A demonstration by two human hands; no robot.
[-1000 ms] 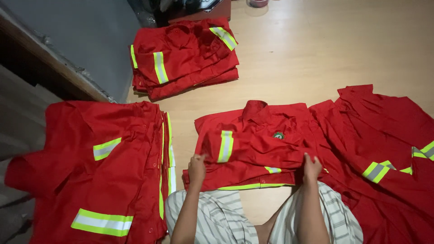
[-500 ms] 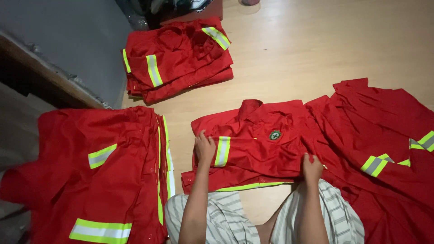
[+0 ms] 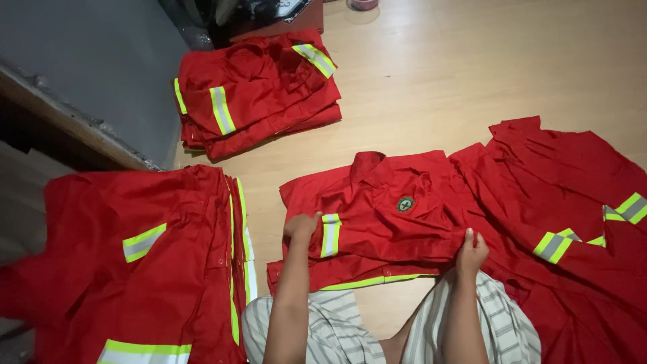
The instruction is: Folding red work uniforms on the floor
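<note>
A: Head view, starting at the left hand (image 3: 301, 226): where is it?

B: Fingers curled onto the left fold of the red work shirt (image 3: 377, 216), just beside its reflective stripe (image 3: 329, 236). It looks pinched on the cloth, though the grip is half hidden under the knuckles.

A: And the right hand (image 3: 470, 251)?

B: Closed on the shirt's lower right edge, thumb up, fabric gathered under it. The shirt lies collar-away on the wooden floor (image 3: 472, 81), between the person's knees, sides already turned in.

A: So which step is this?

B: I'd judge mid-fold: sleeves in, body not yet doubled. The next move seems to call for both hands carrying the hem toward the collar evenly, keeping the edges square.

A: What's around it?

B: A folded stack (image 3: 256, 94) lies farther off by the wall; a flat pile of garments (image 3: 135, 263) lies left, and unfolded ones (image 3: 573, 202) lie right, touching the shirt.
</note>
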